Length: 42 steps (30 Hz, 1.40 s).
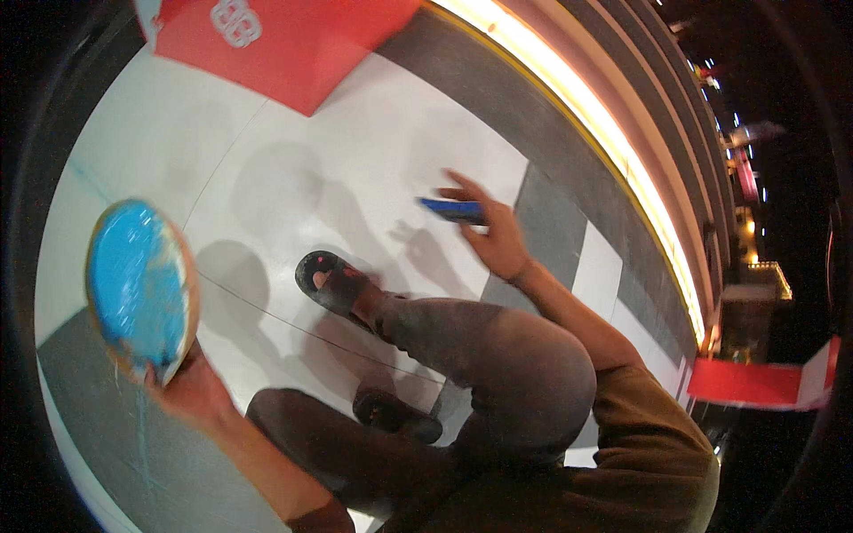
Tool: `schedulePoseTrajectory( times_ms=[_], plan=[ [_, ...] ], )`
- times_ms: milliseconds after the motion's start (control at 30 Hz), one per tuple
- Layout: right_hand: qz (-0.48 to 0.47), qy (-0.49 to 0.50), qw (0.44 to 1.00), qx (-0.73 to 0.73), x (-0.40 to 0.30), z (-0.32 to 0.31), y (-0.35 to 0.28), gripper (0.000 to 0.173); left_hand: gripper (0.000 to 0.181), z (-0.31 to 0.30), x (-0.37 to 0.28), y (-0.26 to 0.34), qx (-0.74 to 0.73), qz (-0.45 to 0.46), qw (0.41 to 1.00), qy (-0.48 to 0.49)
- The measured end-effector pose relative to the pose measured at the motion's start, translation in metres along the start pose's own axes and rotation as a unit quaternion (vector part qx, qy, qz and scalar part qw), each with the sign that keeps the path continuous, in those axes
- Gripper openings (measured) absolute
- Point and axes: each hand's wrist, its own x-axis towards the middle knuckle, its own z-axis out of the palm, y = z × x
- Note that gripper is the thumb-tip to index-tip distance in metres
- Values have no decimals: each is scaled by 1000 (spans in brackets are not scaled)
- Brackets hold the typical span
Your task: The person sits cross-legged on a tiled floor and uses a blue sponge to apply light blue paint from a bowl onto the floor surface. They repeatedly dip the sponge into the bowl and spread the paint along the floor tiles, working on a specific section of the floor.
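My left hand [193, 388] grips the lower rim of a shallow round dish [191, 293], its inside smeared with wet bright-blue paint [133, 280] and some whitish patches. The dish is held out to the left above the floor, tilted so that its inside faces me. In my right hand [500, 233] is a small flat tool [454, 210], blue along one edge and dark below. Blur hides its exact kind. This hand hangs over the white floor [406, 140], with some fingers spread beyond the tool.
My bent knees [533, 360] and sandalled foot [336, 283] are below. A red block [286, 53] with a white emblem stands at the top. Grey floor bands [540, 220] border the white. A glowing light strip [600, 126] runs beside steps; another red-and-white block [750, 385] stands right.
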Motion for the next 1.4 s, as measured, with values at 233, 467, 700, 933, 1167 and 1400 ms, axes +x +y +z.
schedulePoseTrajectory(
  times_ms=[233, 467, 700, 933, 1167, 1400],
  plan=[
    [215, 360, 908, -3, -255, -141, -5, 66, 66, 70, -23, -80, -100, -200, 965, -139],
    [280, 450, 848, 7, -350, -146, 8, 68, 66, 93, -48, -62, -3, -259, 953, -159],
    [265, 425, 865, 21, -330, -175, 134, 68, 64, 104, -76, -105, 52, -249, 957, -139],
    [270, 422, 854, 144, -243, -235, 250, 67, 61, 147, -114, -130, 74, -161, 979, -100],
    [279, 365, 853, 247, -185, -303, 380, 68, 53, 234, -159, -127, 179, -81, 974, -115],
    [271, 329, 839, 339, -140, -334, 413, 69, 45, 274, -167, -93, 412, 70, 883, -216]
  ],
)
